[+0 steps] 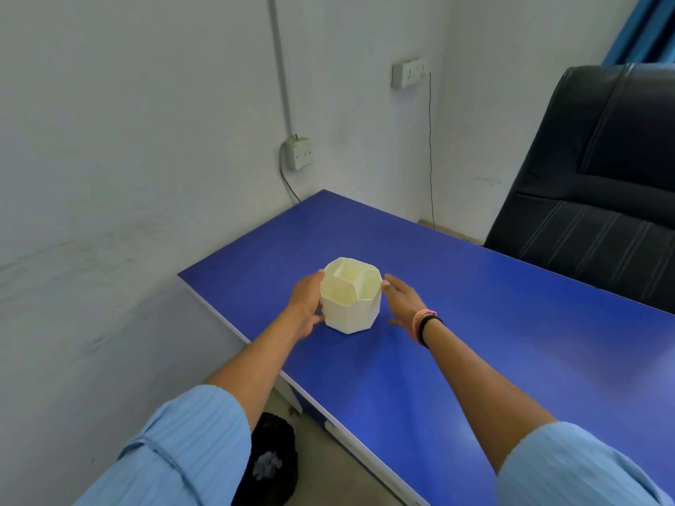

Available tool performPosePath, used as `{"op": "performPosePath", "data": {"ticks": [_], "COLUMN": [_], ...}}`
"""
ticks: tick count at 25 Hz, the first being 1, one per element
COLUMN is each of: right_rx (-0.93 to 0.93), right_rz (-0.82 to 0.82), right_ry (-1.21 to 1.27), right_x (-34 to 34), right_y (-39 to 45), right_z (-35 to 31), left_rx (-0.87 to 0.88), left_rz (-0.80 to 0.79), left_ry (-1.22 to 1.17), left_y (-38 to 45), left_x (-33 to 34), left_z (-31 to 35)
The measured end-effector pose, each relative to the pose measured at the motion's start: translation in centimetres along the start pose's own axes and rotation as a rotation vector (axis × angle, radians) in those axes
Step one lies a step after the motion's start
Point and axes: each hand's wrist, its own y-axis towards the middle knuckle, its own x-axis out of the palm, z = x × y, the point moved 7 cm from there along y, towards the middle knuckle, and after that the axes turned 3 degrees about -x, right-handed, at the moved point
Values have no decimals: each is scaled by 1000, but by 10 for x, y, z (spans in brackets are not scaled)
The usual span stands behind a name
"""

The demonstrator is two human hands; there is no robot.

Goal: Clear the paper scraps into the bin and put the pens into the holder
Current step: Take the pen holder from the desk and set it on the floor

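Observation:
A cream faceted pen holder (351, 297) with several compartments stands on the blue table (475, 323) near its left edge. No pens show inside it. My left hand (306, 304) presses against its left side, fingers wrapped around the wall. My right hand (401, 301) lies at its right side with fingers spread, fingertips touching the rim. A black bin (270, 458) sits on the floor below the table's left edge, partly hidden by my left sleeve, with crumpled paper scraps (267, 464) inside. No pens or scraps are visible on the table.
A black office chair (599, 177) stands behind the table at the right. Wall sockets (298, 153) with cables sit on the white wall at the back. The table's left edge runs diagonally close to the wall.

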Motion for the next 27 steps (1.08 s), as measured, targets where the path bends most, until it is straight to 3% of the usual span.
{"op": "performPosePath", "data": {"ticks": [8, 17, 22, 27], "right_rx": [41, -97, -22, 66], "right_rz": [-53, -411, -596, -700], "right_ry": [191, 133, 43, -49], "right_x": [42, 255, 375, 457], "right_y": [-21, -120, -202, -219], "right_z": [3, -44, 39, 231], "left_rx": [65, 190, 140, 74], "left_rz": [1, 277, 464, 565], "left_ry": [15, -26, -140, -250], "left_y": [4, -134, -219, -209], "left_x": [-39, -275, -395, -463], "left_z": [-12, -13, -122, -339]}}
